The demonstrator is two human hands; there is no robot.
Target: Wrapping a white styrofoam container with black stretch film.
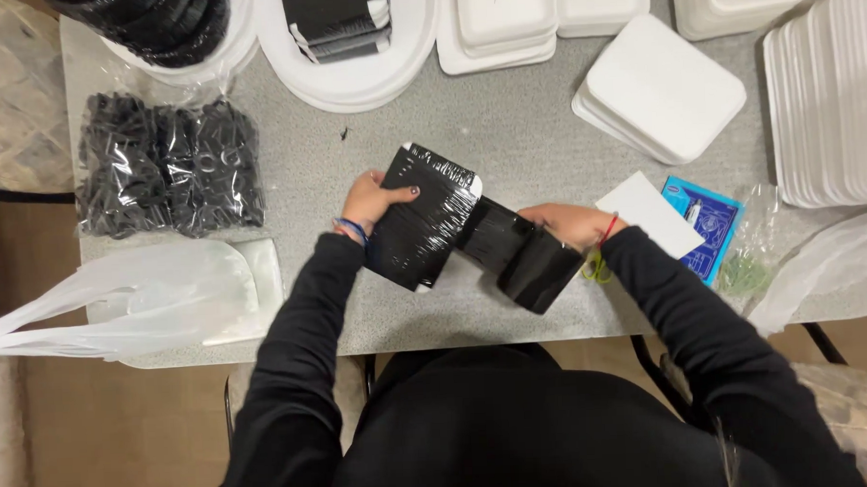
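A flat black packet (420,218), glossy with film, lies mid-frame on the grey worktop (506,126). The left hand (374,199) clamps its edge to steady it; the right hand (569,224) grips a black film roll (525,255), keeping the sheet taut. White trays (661,87) sit upper right.

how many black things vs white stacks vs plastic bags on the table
Black things: 4 (wrapped bundle, film roll, bag of black pieces, tray stack)
White foam stacks: 6, counting the square lids
Loose plastic bags: 2, one at the left
Total: 12
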